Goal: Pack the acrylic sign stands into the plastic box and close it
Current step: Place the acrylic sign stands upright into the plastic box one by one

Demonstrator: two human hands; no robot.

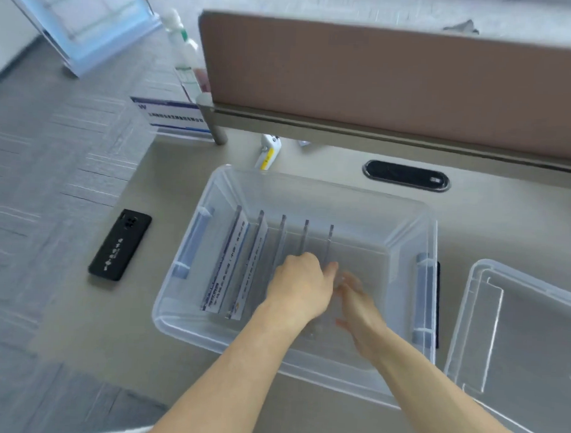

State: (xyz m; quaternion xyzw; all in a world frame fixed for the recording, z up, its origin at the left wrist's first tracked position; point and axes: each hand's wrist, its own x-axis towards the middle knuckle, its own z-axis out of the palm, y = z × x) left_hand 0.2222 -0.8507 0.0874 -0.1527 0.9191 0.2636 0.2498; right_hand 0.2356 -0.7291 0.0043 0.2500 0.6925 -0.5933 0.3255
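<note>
A clear plastic box [405, 210] stands open on the desk. Several acrylic sign stands [239, 263] stand upright in a row in its left half; the two leftmost carry printed inserts. Both hands are inside the box. My left hand [299, 282] rests on the top edge of the rightmost stand [329, 241], fingers curled over it. My right hand [359, 304] is just right of that stand, fingers spread and blurred; whether it touches the stand I cannot tell. The box's clear lid [521, 341] lies flat on the desk to the right.
A black phone [121, 244] lies left of the box. Another sign stand with a blue-and-white insert [172, 116] stands at the desk's far left corner, by a bottle [184, 58]. A brown partition [381, 79] runs behind, with a cable grommet [406, 175] and a white-yellow gadget [268, 151].
</note>
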